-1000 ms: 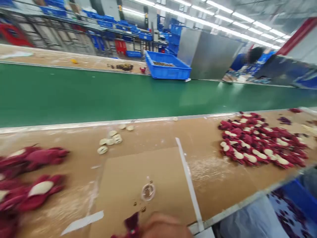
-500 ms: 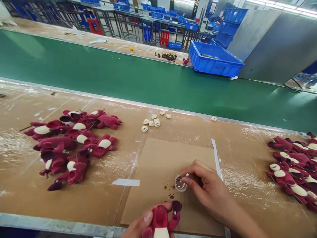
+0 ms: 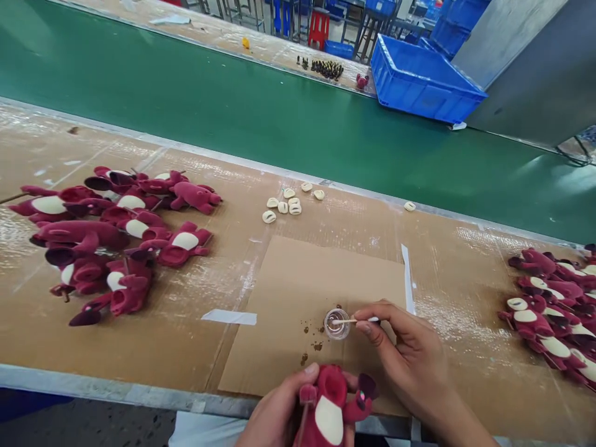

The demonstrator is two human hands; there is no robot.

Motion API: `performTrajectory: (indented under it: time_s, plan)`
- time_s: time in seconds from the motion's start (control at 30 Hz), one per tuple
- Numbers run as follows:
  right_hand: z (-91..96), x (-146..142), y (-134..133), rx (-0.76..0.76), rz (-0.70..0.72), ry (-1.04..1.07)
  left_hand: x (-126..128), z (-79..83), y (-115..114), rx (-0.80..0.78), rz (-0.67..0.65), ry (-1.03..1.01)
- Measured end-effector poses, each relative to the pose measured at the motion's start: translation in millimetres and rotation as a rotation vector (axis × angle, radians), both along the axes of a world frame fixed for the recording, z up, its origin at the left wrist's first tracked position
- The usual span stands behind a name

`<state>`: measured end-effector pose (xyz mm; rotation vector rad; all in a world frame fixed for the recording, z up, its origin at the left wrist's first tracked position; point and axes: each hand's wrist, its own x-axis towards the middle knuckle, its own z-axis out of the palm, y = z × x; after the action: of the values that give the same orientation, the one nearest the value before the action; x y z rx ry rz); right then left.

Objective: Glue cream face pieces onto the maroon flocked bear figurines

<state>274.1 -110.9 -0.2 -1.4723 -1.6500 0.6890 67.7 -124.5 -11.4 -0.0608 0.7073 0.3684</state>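
My left hand (image 3: 284, 406) is closed around a maroon toy figure (image 3: 329, 419) with a cream belly, a hollow at its top and a dark-tipped limb out to the right. In my right hand (image 3: 405, 354) a cotton swab (image 3: 347, 321) is pinched between thumb and fingers. The swab's far end reaches into a small clear cup (image 3: 336, 333), which stands on a cardboard sheet (image 3: 288, 279). Brown drops (image 3: 317, 346) spot the cardboard beside the cup. The toy is below the cup, close to the table's near edge.
Maroon toy parts lie in a pile (image 3: 135, 230) at left and another pile (image 3: 554, 316) at right. Several cream oval pieces (image 3: 294, 207) sit behind the cardboard. White tape (image 3: 229, 317) holds its side. Beyond runs a green belt (image 3: 233, 118), with a blue crate (image 3: 423, 93) across it.
The view has tilted down. My right hand has drawn back slightly from the cup, so the swab now shows. The toy in my left hand has moved right and more of it shows.
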Motion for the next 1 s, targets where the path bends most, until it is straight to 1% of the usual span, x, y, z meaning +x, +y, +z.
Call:
performTrajectory:
  time_s: [0.13,0.3,0.47,0.63,0.77,0.87,0.93,1.0]
  plan:
    - [-0.9,1.0,-1.8,-0.007,-0.039,0.023,10.9,-0.4,-2.9,0.019,-0.002,-0.019]
    - [2.8,2.7,-10.7,-0.04,-0.027,0.071,16.1,-0.5,-2.8,-0.047,0.021,-0.03]
    - [14.5,2.8,-18.8,-0.047,0.116,0.207,14.1,1.9,1.0,-0.119,0.032,-0.029]
    - [20.2,3.9,-16.3,-0.024,0.262,0.156,13.2,2.2,-1.3,-0.091,0.028,-0.013]
    - [21.9,7.4,-16.1,0.002,0.301,0.098,11.5,4.1,-4.1,-0.098,0.034,-0.012]
    - [27.1,9.5,-17.1,0.01,0.322,0.061,10.3,5.0,-5.0,-0.106,0.015,-0.001]
    - [30.6,9.2,-17.1,0.017,0.347,0.055,10.5,4.1,-6.4,-0.107,-0.004,0.007]
    - [32.8,7.3,-16.1,0.038,0.378,0.067,11.4,2.3,-8.9,-0.108,0.005,0.007]
